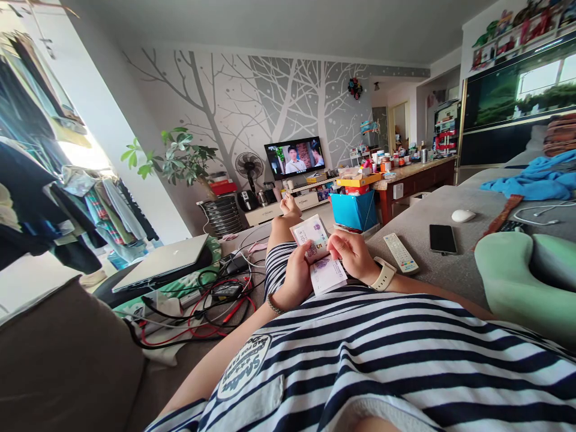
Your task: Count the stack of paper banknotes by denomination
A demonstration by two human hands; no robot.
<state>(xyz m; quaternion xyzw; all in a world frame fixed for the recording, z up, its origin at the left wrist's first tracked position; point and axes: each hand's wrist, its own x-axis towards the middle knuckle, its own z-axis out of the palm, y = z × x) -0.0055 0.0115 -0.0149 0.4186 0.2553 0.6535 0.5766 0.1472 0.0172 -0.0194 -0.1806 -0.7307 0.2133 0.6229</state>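
Several banknotes (316, 230) are in my left hand (294, 274), over my lap. Its thumb presses on their face, and a "5" shows on the upper part. Below the thumb, another pale purple note face (327, 276) slants down toward my striped shirt. My right hand (353, 257) is closed at the right edge of the notes, fingers curled and fingertips touching them. Whatever sits inside its curl is hidden. A pale watch (384, 274) is on the right wrist, and a braided bracelet (274, 305) on the left.
Right of me on the sofa lie a remote control (401, 253), a phone (443, 239), a white mouse (463, 215) and a green cushion (508, 270). To my left are tangled cables (211, 306) and a laptop (164, 261). A blue box (353, 210) stands ahead beside a wooden table (416, 175).
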